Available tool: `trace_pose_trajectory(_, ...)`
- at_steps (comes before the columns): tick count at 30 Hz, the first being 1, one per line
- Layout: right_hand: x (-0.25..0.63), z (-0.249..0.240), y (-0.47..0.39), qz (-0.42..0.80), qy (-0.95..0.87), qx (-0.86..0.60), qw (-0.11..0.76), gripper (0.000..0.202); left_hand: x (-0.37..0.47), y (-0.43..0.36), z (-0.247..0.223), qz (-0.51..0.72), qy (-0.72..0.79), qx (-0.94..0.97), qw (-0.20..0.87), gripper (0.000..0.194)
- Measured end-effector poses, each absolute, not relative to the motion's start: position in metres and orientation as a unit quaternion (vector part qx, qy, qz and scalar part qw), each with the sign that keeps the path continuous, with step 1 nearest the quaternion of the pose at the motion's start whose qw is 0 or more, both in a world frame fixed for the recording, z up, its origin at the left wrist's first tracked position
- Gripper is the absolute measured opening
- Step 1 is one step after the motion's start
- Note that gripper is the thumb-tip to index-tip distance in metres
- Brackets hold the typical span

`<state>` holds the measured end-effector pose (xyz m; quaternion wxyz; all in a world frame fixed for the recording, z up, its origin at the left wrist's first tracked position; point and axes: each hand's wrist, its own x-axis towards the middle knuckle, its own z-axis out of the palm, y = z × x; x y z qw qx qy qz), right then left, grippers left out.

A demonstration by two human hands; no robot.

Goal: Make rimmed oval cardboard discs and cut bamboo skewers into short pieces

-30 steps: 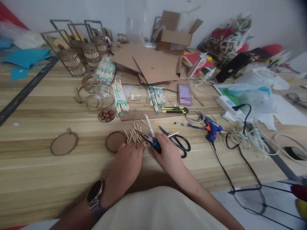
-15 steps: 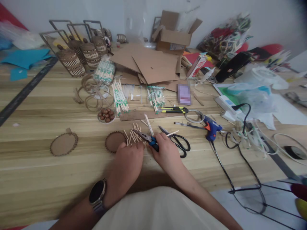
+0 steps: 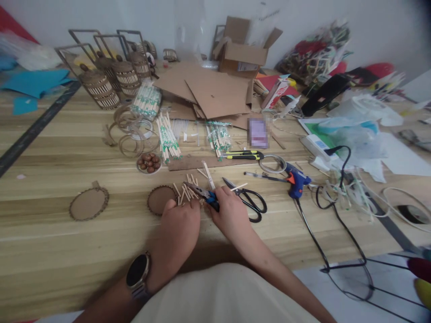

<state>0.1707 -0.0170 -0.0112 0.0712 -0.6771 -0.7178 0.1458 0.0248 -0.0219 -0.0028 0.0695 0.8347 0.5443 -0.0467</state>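
Note:
My right hand is closed round the blue handles of a pair of pliers, whose jaws point up and left over short wooden sticks. A thin stick pokes out at the right of that hand. My left hand, with a watch on the wrist, has its fingers curled beside the pliers; what they hold, if anything, is hidden. Just left of the sticks lies a round cardboard disc with a beaded-looking edge. Black-handled scissors rest right of my right hand.
Another cardboard disc lies at the left. Beyond the hands are a bowl of brown beads, bagged sticks, a utility knife and a tape roll. A blue glue gun with its cable lies at the right.
My right hand has shifted slightly left with the pliers, and the thin stick beside it has moved left too. My left hand has barely moved.

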Motion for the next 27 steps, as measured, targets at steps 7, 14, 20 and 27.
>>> trace_pose_trajectory(7, 0.165, -0.015, -0.013, 0.114, -0.72, -0.681, 0.069, 0.013, 0.031, -0.021, 0.003, -0.057, 0.546, 0.831, 0.094, 0.036)
trace_pose_trajectory(14, 0.2, -0.001, -0.005, 0.304, -0.729, -0.579, 0.203, 0.012, 0.003, -0.006, 0.006, 0.052, 0.494, 0.799, 0.339, 0.029)
trace_pose_trajectory(20, 0.214, 0.008, -0.007, 0.341, -0.707, -0.563, 0.259, 0.014, -0.005, -0.001, 0.003, 0.109, 0.495, 0.766, 0.395, 0.034)
trace_pose_trajectory(27, 0.211, 0.005, -0.016, 0.333, -0.714, -0.562, 0.253, 0.004, 0.009, 0.004, -0.006, 0.229, 0.494, 0.805, 0.235, 0.02)
